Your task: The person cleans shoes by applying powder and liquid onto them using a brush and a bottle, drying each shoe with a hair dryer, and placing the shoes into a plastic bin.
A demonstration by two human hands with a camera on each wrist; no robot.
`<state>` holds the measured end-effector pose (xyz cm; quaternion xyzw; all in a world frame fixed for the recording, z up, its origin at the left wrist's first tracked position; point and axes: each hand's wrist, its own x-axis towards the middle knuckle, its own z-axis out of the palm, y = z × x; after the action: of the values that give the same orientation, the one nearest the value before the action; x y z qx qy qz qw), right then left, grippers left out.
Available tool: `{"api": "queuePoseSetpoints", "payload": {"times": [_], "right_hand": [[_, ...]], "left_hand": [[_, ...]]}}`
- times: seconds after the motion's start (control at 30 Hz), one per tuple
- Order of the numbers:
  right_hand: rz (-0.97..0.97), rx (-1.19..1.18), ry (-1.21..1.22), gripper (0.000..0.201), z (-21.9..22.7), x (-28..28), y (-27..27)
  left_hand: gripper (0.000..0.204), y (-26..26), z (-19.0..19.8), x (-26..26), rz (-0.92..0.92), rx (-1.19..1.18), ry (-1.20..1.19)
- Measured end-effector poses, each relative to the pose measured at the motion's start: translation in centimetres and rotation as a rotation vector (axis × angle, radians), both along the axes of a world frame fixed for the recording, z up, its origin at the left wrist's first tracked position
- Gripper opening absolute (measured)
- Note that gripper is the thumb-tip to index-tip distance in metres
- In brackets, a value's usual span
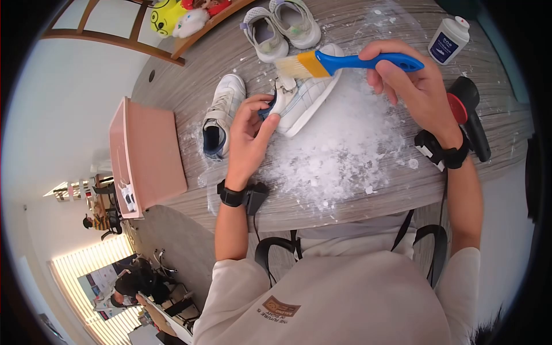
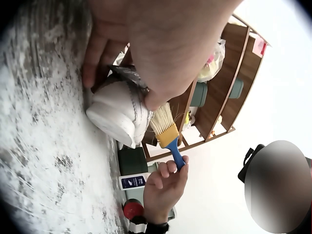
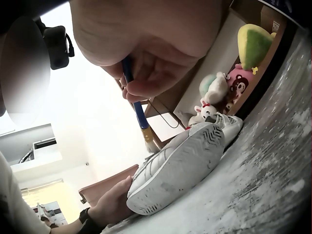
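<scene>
My left hand [image 1: 251,135] grips a white sneaker [image 1: 310,100] at its heel, thumb on one side and fingers by the dark blue collar. The sneaker is tipped on its side, its sole turned toward my right, as the right wrist view also shows. My right hand [image 1: 411,92] holds a paintbrush [image 1: 315,64] by its blue handle. Its pale bristles overlap the sneaker's tongue and strap in the head view. The matching sneaker [image 1: 225,106] stands upright left of my left hand. White powder [image 1: 339,155] is spread thickly over the table [image 1: 397,192] beneath and in front of the held sneaker.
Two light sneakers [image 1: 299,26] stand at the table's back. A white bottle [image 1: 450,41] with a dark label and a black-and-red device [image 1: 471,112] lie to the right. At left is a pink bin [image 1: 152,155]. Plush toys [image 1: 167,18] sit on a shelf behind.
</scene>
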<state>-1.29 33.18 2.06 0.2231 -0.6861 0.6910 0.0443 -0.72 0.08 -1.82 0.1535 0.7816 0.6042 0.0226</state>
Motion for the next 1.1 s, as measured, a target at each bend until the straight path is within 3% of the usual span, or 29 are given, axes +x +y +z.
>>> {"api": "queuePoseSetpoints", "payload": {"times": [0.07,0.17,0.27,0.37,0.47,0.57,0.67,0.77,0.87,0.97,1.1], "right_hand": [[-0.016,0.017,0.008,0.023,-0.3,-0.2,-0.1],[0.076,-0.009,0.004,0.024,-0.1,-0.2,0.7],[0.031,-0.056,0.039,0.023,-0.4,-0.1,0.1],[-0.089,0.105,0.106,0.022,-0.5,0.0,-0.3],[-0.212,0.063,0.097,0.021,-0.6,0.0,-0.2],[-0.003,-0.078,-0.063,0.019,0.3,0.9,-1.2],[0.067,0.168,-0.026,0.016,1.0,1.4,-1.4],[-0.086,0.068,0.14,0.016,-0.6,1.0,-0.4],[0.002,0.07,0.108,0.017,0.2,1.4,-0.8],[0.097,0.244,0.239,0.017,-0.1,1.7,-3.2],[0.204,0.331,0.209,0.019,-0.3,1.6,-2.9]], "left_hand": [[0.023,0.1,-0.1,-0.1,0.017,-0.013,-0.017],[0.042,0.1,0.0,0.0,-0.024,-0.024,-0.01],[0.067,-0.2,0.2,0.1,-0.082,-0.279,0.109],[0.082,0.2,0.3,0.0,-0.088,-0.367,0.161],[0.081,0.1,-0.2,-0.1,-0.099,-0.323,0.175],[0.081,0.0,-0.1,0.0,-0.108,-0.346,0.192],[0.081,0.2,0.0,0.3,-0.066,-0.343,0.131],[0.082,-0.2,-0.3,-0.2,-0.122,-0.379,0.206],[0.082,-0.1,-0.3,0.1,-0.106,-0.359,0.193],[0.081,0.4,0.4,0.3,-0.099,-0.312,0.075],[0.074,0.4,0.3,-0.1,-0.075,-0.387,0.275]]}}
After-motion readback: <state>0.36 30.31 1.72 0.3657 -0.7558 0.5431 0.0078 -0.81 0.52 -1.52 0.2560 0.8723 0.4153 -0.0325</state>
